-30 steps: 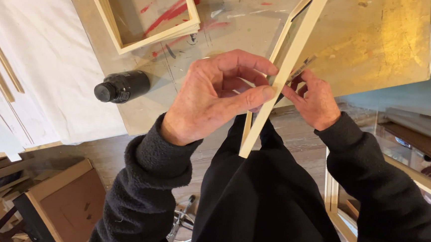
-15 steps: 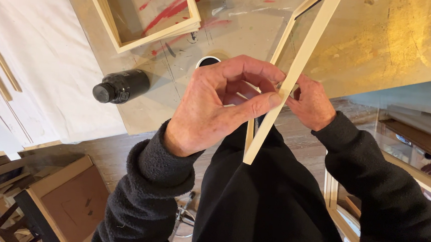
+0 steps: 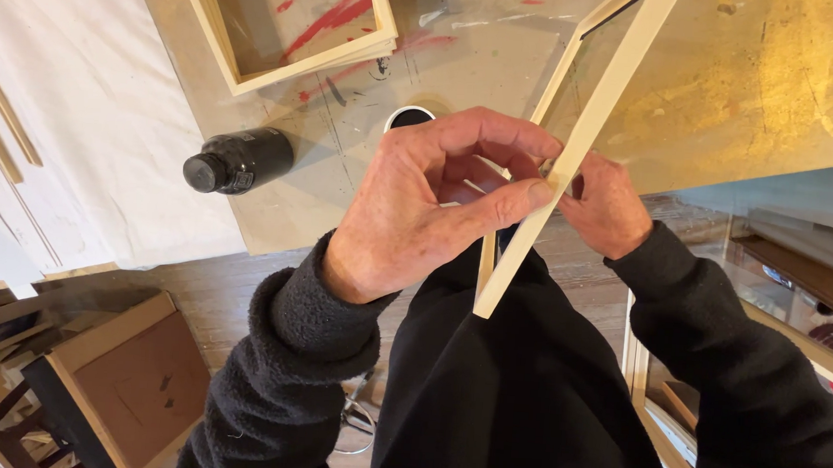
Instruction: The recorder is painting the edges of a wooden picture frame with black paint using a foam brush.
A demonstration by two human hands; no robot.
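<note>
Two hands are working at one pale wooden frame [image 3: 592, 119] in the head view, holding it up on edge over the paint-smeared worktable [image 3: 466, 54]. The left hand [image 3: 437, 206] is closing on it, thumb pressing against the near rail and fingers curling over from behind, so the grip is clamped on the frame. The right hand [image 3: 606, 202] is pinching the same rail from the other side, though its fingertips are hidden behind the wood. Compared with a second ago, the frame is sitting a little higher and more to the right, and the left thumb has slid further along the rail; the hold looks tighter. A black bottle [image 3: 238, 160] is lying on its side on the table, near a second wooden frame [image 3: 285, 24] resting flat.
</note>
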